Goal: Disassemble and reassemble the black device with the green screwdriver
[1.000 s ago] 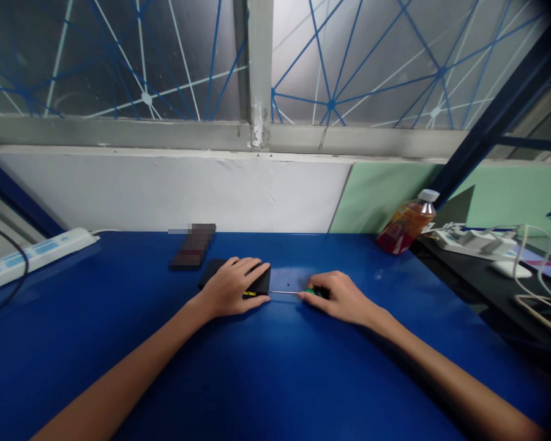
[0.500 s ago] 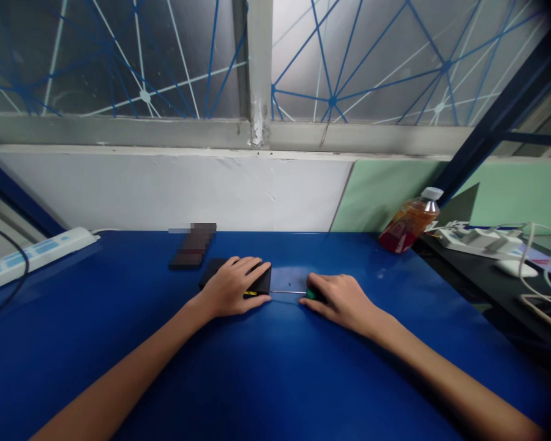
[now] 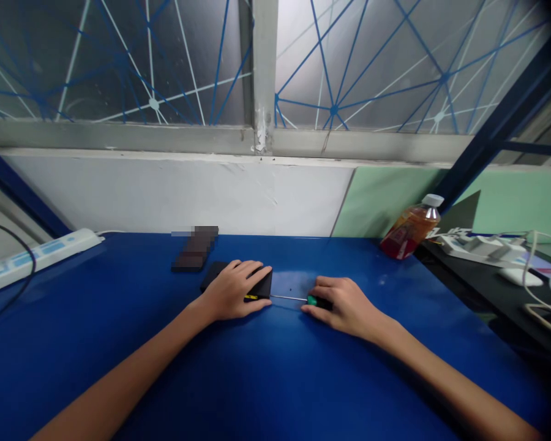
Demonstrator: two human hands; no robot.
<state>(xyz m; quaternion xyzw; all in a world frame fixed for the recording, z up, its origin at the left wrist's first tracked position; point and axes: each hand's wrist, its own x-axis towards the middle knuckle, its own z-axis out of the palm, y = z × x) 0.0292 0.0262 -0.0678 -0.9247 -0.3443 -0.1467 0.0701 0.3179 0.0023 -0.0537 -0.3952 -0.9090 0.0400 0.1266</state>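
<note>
We observe the left hand (image 3: 234, 291) laid over a flat black box (image 3: 265, 285) at the middle of the blue table (image 3: 239, 380); its fingers are slightly spread across the top, the thumb lies along the near edge, and together they hold the box. The right hand (image 3: 349, 305) has its fingers curled closed around the green-and-black handle of a screwdriver (image 3: 311, 301), whose thin metal shaft points at the box's right edge. We judge that the tool is aligned with that edge, but we cannot confirm tip engagement, because the contact area is too small to resolve. The box appears closed on the visible faces, and we see no part detached from it. A tiny dark speck (image 3: 291, 290) lies beyond the shaft; we cannot tell whether it is a fastener. We therefore cannot state which operations are complete or which remain. Regarding markings, we note a yellow strip (image 3: 251, 297) on the box's near side, with dark marks that are not legible. The red label of the bottle (image 3: 406, 233) carries pale lettering that we cannot read. The dark rectangular object (image 3: 195, 248) behind the box is pixelated, and the white power strip (image 3: 68, 246) shows no readable text.
</note>
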